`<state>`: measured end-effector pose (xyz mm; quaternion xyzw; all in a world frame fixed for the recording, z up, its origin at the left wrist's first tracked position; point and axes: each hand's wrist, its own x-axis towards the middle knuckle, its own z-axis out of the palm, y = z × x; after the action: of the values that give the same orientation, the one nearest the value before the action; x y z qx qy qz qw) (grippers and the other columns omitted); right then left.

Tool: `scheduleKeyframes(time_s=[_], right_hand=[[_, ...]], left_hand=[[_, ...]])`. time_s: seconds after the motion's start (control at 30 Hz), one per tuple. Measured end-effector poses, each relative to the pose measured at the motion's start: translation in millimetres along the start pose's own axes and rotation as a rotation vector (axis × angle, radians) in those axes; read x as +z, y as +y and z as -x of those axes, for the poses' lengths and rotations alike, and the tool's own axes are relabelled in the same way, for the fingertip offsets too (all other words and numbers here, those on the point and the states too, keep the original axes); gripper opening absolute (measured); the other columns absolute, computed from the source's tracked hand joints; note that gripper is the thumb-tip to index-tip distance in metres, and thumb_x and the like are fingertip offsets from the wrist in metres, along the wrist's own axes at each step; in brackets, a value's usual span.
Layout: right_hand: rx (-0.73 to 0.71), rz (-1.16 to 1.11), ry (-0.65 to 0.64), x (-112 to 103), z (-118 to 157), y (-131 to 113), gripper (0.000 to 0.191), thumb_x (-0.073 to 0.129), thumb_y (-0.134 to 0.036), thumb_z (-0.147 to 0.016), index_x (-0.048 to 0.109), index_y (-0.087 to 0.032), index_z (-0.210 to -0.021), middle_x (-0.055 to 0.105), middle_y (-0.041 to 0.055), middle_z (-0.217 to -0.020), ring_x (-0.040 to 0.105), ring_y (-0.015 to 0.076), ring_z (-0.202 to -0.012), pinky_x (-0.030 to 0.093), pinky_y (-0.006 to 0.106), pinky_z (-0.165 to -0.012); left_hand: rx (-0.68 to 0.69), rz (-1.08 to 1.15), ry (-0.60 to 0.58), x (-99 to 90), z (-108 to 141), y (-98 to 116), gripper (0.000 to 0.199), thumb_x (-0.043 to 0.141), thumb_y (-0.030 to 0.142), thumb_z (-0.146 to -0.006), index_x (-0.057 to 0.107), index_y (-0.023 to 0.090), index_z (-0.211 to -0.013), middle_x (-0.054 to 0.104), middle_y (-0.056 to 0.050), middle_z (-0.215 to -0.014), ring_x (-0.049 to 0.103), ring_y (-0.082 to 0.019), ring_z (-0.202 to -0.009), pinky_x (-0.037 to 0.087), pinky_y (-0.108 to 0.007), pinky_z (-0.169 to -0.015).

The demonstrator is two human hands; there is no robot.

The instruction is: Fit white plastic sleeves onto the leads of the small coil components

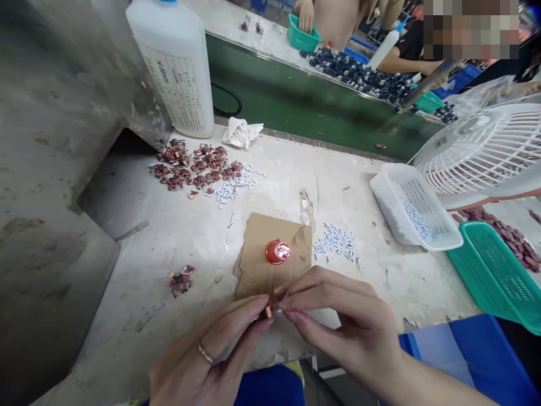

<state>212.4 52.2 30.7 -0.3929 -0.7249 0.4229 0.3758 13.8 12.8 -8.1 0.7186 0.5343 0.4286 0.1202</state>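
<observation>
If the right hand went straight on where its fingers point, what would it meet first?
Likely the left hand, at its fingertips, or the small tan piece they pinch; depth leaves the order unclear.

On your tabletop [355, 200], a container [276, 253] stands on cardboard [266, 228] before you; figurines [210, 162] lie farther left, a bottle [175, 73] behind them, a basket [382, 194] to your right.

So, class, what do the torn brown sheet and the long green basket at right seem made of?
Torn brown sheet: probably matte cardboard, given its ragged, layered edge. Long green basket: likely moulded plastic, slightly glossy, with even colour and perforations.
</observation>
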Motion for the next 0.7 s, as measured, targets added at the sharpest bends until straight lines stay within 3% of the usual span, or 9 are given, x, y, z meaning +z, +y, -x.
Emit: scheduleKeyframes(time_s=[0.3, 0.53, 0.7], right_hand=[[-0.013, 0.017, -0.038, 0.6, -3.6, 3.6, 0.024, 0.067, -0.009, -0.095, 0.075, -0.024, -0.113, 0.076, 0.0045, -0.101, 0.074, 0.0149, -0.091, 0.064, 0.027, -0.077], [-0.230, 0.400, -0.086, -1.2, 2.9, -0.3, 0.028, 0.056, -0.005, -0.100, 0.069, -0.012, -0.124, 0.074, 0.0132, -0.108, 0.074, 0.0167, -0.094, 0.064, 0.025, -0.075], [-0.057, 0.137, -0.054, -4.0, -0.5, 2.8, 0.034, 0.067, -0.010, -0.095, 0.068, -0.022, -0.127, 0.074, 0.0066, -0.106, 0.073, 0.0152, -0.094, 0.064, 0.025, -0.078]], left_hand=[[-0.009, 0.035, 0.032, 5.9, 0.2, 1.5, 0.017, 0.067, 0.021, -0.095, 0.067, 0.024, -0.112, 0.077, 0.011, -0.102, 0.072, 0.001, -0.083, 0.053, -0.005, -0.095], [-0.012, 0.070, 0.026, 5.9, 0.1, -0.6, 0.023, 0.068, 0.013, -0.092, 0.066, 0.025, -0.112, 0.076, 0.011, -0.105, 0.072, 0.001, -0.085, 0.053, -0.006, -0.098], [-0.056, 0.106, -0.023, 8.7, -4.8, -1.4, 0.019, 0.065, 0.024, -0.097, 0.065, 0.028, -0.115, 0.076, 0.014, -0.104, 0.073, 0.003, -0.083, 0.049, 0.001, -0.096]])
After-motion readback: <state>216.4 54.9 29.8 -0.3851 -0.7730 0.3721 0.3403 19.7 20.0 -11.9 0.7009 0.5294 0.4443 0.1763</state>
